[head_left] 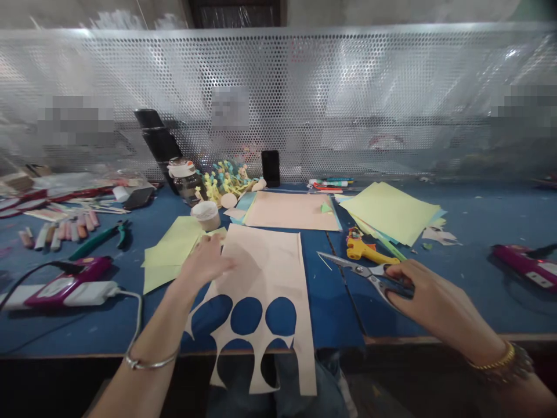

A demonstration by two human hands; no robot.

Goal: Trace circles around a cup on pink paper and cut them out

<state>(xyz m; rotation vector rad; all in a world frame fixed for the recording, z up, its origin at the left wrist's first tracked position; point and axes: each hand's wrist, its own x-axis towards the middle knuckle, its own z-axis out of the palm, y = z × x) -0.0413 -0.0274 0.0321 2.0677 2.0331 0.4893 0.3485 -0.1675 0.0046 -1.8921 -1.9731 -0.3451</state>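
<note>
The right hand (424, 296) is closed on the handles of the scissors (357, 269), with fingers and thumb about the loops. The scissors lie low over the table (474, 232), to the right of the big pink sheet (265, 261). Their long axis runs mostly sideways, with the tips pointing left and slightly away from the person, and the blades look nearly closed.

The left hand (204, 258) has its fingers apart and reaches over the far left part of the sheet, palm down; whether every finger touches the paper, I cannot tell. The sheet's long axis runs away from the person. Its whole end is farther off, and its near end, cut into round openings, hangs past the table's near edge.

Just past the left hand is a white tub (206, 216), and beside the hand lie light green papers (167, 247). Beyond the sheet is a stack of paper with a pink top (289, 210). Near the scissors, on their far side, is a yellow tool (372, 252), its narrow end pointing right. Past that lies a pile of yellow-green sheets (391, 212). Farther left are green pliers (93, 241) and a purple and white power strip (65, 284). A black phone (270, 168) stands upright at the back, near the perforated screen (304, 98).
</note>
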